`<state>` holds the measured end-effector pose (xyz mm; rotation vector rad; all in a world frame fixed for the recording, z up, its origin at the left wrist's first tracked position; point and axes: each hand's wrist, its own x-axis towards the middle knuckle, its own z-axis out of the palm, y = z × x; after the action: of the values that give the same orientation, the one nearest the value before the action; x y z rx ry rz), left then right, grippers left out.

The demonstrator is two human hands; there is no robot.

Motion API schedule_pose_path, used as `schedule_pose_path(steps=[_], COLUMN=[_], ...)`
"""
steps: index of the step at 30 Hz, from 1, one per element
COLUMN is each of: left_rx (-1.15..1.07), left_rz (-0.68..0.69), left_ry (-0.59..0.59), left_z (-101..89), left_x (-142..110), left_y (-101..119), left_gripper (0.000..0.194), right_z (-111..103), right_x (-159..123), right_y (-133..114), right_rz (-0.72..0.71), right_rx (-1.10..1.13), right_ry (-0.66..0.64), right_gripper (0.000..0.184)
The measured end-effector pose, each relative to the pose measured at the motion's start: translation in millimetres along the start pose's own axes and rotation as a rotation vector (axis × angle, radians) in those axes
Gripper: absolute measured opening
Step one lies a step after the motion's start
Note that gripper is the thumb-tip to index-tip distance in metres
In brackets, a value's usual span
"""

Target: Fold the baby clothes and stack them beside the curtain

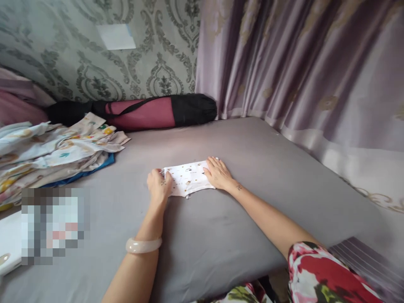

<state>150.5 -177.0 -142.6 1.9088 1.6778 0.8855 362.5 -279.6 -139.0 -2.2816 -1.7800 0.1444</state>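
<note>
A small white printed garment (188, 179), folded into a flat piece and possibly child's shorts, lies on the grey bed sheet (221, 235). At its left edge, my left hand (159, 184) has curled fingers and a thumb resting over the fabric, pinching that edge. My right hand (218, 173) lies flat across the right end, fingers stretched out and pressing on the cloth. The garment's lower edge dips in the middle between the two hands. A pale bangle (144, 245) circles my left wrist.
A heap of patterned clothes (63, 147) lies on the left. Behind it, a black and pink long bag (142, 112) rests along the wall. A white object (11, 237), partly blurred out, sits at the lower left. Purple curtains (284, 63) hang along the right side.
</note>
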Motion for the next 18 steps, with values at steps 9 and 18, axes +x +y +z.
schedule_pose_path(steps=[9, 18], left_rx=[0.363, 0.292], left_rz=[-0.045, -0.125], left_ry=[-0.228, -0.385], left_z=[-17.5, -25.5], left_x=[5, 22], left_y=[1, 0], left_gripper=[0.052, 0.034], right_z=[-35, -56], right_x=[-14, -14], right_y=[8, 16], right_rz=[0.291, 0.471], right_rx=[0.108, 0.296], right_ry=[0.082, -0.073], right_gripper=[0.038, 0.039])
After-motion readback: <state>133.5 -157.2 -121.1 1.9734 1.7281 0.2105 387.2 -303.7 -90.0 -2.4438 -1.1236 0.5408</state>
